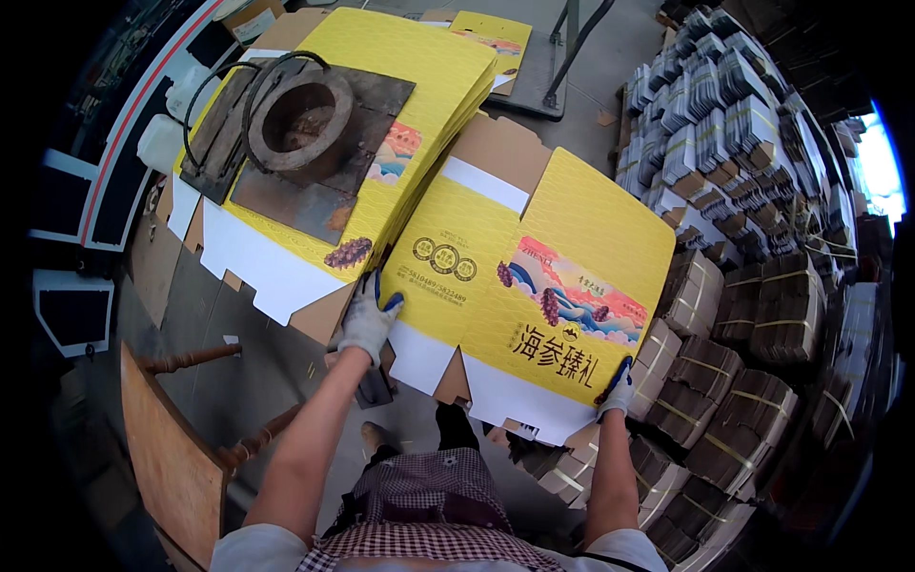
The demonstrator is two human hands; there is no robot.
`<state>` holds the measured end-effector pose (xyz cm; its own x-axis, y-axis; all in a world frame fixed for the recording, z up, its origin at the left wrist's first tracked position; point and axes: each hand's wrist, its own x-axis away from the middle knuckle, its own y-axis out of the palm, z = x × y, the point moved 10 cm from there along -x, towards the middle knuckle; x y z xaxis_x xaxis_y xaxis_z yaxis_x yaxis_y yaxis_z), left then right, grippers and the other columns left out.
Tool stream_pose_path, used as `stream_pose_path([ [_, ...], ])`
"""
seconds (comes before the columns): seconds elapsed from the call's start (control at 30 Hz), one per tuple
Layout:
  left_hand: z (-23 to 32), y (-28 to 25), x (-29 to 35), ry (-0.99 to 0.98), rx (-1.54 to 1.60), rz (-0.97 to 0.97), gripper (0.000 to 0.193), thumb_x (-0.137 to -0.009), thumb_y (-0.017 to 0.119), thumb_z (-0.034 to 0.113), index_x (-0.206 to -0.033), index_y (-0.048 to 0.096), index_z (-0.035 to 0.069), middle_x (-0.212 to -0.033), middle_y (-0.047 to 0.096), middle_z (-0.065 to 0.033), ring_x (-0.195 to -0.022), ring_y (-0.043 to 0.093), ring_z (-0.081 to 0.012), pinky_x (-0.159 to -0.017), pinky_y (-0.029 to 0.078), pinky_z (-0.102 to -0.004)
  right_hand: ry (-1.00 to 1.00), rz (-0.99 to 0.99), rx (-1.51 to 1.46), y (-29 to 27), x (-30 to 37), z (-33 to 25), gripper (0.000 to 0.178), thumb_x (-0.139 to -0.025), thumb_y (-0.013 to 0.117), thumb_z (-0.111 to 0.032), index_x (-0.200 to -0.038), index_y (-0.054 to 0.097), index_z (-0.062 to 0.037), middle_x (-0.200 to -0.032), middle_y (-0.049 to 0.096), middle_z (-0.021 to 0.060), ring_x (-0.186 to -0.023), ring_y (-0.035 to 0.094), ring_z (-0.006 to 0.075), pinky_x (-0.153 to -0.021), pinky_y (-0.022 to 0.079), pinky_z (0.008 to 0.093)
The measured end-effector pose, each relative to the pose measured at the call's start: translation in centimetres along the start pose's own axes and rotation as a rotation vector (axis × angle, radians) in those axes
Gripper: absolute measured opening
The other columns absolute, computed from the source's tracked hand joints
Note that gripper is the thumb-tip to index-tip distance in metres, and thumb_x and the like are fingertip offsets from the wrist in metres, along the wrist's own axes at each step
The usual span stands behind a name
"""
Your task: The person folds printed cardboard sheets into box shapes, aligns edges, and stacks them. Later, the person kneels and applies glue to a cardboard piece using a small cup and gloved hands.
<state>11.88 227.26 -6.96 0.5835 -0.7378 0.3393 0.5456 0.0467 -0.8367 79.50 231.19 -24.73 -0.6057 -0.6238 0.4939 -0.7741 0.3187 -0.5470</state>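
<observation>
A flat, die-cut carton sheet (448,305), yellow with printed artwork and white and brown flaps, is held out in front of me, slightly tilted. My left hand (365,324), in a white glove with blue fingertips, grips its left edge, thumb on the printed face. At the lower right edge, my right hand (617,389), gloved alike, closes on the same sheet; its far fingers are hidden beneath. Just left of the sheet is a thick stack of similar yellow carton sheets (419,52). Rusty metal plates (381,95) and a heavy metal ring (335,100) weigh on that stack.
A wooden chair or stool (167,439) stands at lower left. Strapped bundles of folded cardboard (753,410) and tall stacks of grey-white board (705,143) line the right. Behind is a dark cart (538,91) carrying another yellow sheet (510,38).
</observation>
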Motion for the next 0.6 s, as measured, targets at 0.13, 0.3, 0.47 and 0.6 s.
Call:
stream_pose_path([
  [0.13,-1.8,-2.0,8.0,0.167,-0.243,0.235,0.073,-0.082,0.075,0.04,-0.142,0.048,0.009,-0.146,0.045,-0.018,-0.134,0.041,-0.0391,-0.112,0.033,-0.0484,0.15,-0.159,-0.198,3.3,1.3,1.6,0.074,-0.09,0.058,-0.066,-0.115,0.069,0.003,-0.1,0.072,0.0112,-0.086,0.066,0.0229,-0.076,0.052,0.0365],
  [0.3,-8.5,-0.7,15.0,-0.02,0.142,0.368,0.064,-0.083,0.075,0.033,-0.138,0.053,0.009,-0.146,0.046,-0.0174,-0.135,0.041,-0.0376,-0.114,0.032,-0.047,0.101,-0.098,-0.015,1.1,1.0,2.2,0.08,-0.088,0.057,-0.069,-0.12,0.066,0.0041,-0.104,0.07,0.011,-0.089,0.065,0.0231,-0.078,0.052,0.0358],
  [0.47,-23.9,3.3,23.4,-0.374,0.343,0.212,0.047,-0.088,0.072,0.026,-0.126,0.06,-0.001,-0.13,0.06,-0.0171,-0.12,0.057,-0.0342,-0.102,0.045,-0.0373,-0.38,0.14,0.273,-2.1,12.2,-9.3,0.052,-0.09,0.071,-0.043,-0.105,0.06,0.0055,-0.101,0.068,0.0119,-0.086,0.061,0.0246,-0.078,0.051,0.037],
  [0.6,-41.3,10.5,31.8,-0.685,0.706,0.087,0.035,-0.092,0.066,0.029,-0.113,0.066,0.002,-0.105,0.071,-0.0148,-0.104,0.066,-0.0289,-0.092,0.049,-0.035,-0.752,-0.386,0.209,6.4,31.4,-10.9,0.036,-0.102,0.055,-0.028,-0.119,0.062,0.0036,-0.108,0.068,0.013,-0.095,0.063,0.0205,-0.087,0.05,0.0371],
])
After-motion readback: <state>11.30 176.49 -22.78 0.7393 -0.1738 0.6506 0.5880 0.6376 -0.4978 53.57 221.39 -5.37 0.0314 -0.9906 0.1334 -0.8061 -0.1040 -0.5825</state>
